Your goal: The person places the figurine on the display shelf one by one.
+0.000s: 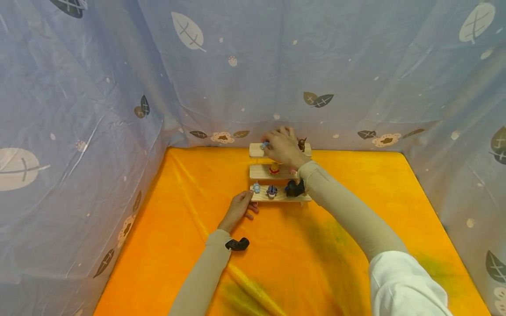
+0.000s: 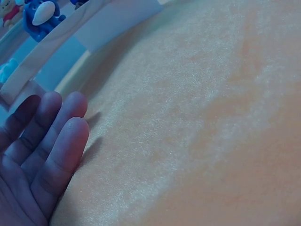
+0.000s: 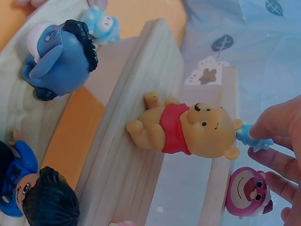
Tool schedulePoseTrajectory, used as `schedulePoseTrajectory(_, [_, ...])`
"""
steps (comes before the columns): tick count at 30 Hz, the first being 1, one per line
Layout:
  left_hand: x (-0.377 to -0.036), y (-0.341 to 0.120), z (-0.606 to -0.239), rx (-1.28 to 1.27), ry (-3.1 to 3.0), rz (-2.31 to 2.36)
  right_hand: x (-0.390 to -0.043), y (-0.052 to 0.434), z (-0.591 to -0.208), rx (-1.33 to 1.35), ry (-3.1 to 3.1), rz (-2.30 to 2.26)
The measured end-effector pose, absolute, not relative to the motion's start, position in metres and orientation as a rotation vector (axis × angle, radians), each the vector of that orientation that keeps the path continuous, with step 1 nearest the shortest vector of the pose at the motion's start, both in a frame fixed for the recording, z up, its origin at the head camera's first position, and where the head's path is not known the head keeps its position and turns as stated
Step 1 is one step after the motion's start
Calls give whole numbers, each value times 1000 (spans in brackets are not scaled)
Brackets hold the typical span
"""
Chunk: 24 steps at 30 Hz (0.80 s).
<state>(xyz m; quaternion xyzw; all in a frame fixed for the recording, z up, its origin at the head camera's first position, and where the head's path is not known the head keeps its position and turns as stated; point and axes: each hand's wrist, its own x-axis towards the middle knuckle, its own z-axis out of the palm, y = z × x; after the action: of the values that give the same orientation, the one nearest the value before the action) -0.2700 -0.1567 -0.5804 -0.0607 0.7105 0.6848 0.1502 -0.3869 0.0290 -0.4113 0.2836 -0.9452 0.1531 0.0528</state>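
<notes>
A three-tier wooden display stand (image 1: 278,198) holds small toy figures. At its top tier my right hand (image 1: 282,145) pinches a small light-blue figurine (image 3: 254,137) between thumb and fingertips. Just beside those fingers is a round pink bear figure (image 3: 246,192). On the middle tier sits a yellow bear figure in a red shirt (image 3: 175,126). My left hand (image 1: 238,209) is at the left end of the bottom tier, thumb at the board's corner and fingers below it. The other left fingers (image 2: 66,141) hang loosely over the cloth.
A blue donkey figure (image 3: 61,59), another light-blue figure (image 1: 256,188) and a dark-haired figure in blue (image 3: 35,188) occupy the bottom tier. A brown figure (image 1: 302,144) stands at the top right. Orange cloth (image 1: 189,245) lies underneath; a leaf-print curtain (image 1: 253,79) hangs behind.
</notes>
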Motion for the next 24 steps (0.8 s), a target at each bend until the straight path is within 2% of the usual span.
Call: schedulePoseTrajectory(24, [-270, -156, -580, -179, 2073, 1938, -387, 30, -413, 869, -2893, 372])
